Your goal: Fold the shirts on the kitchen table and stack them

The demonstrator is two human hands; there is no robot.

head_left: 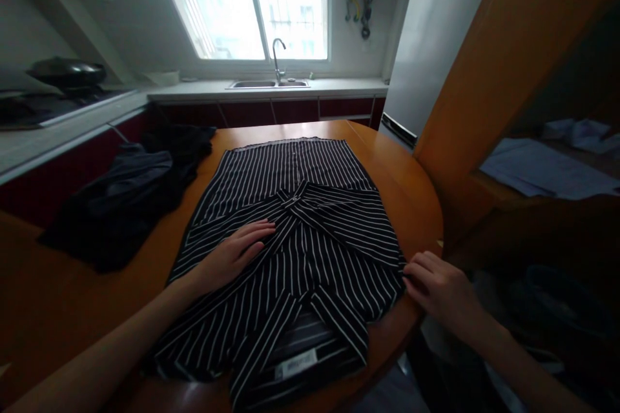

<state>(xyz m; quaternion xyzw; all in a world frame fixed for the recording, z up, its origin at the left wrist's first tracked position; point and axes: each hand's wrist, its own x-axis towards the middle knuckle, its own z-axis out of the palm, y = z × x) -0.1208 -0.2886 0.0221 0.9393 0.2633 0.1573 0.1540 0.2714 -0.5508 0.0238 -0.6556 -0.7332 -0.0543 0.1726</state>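
A black shirt with white stripes [334, 258] lies spread on the wooden table, its collar and white label toward me. Both sleeves are folded inward across its front, the cuffs meeting near the middle. My left hand [237, 251] rests on the left sleeve with its fingers stretched out flat. At the shirt's right edge, my right hand [436, 284] pinches the striped cloth near the shoulder between thumb and fingers.
Dark clothes [130, 193] lie in a heap on the left of the round-edged table [411, 187]. Behind are a sink [256, 84] with a tap, a counter and a window. A fridge [431, 32] stands at the right, a covered pan [68, 71] on the stove at the left.
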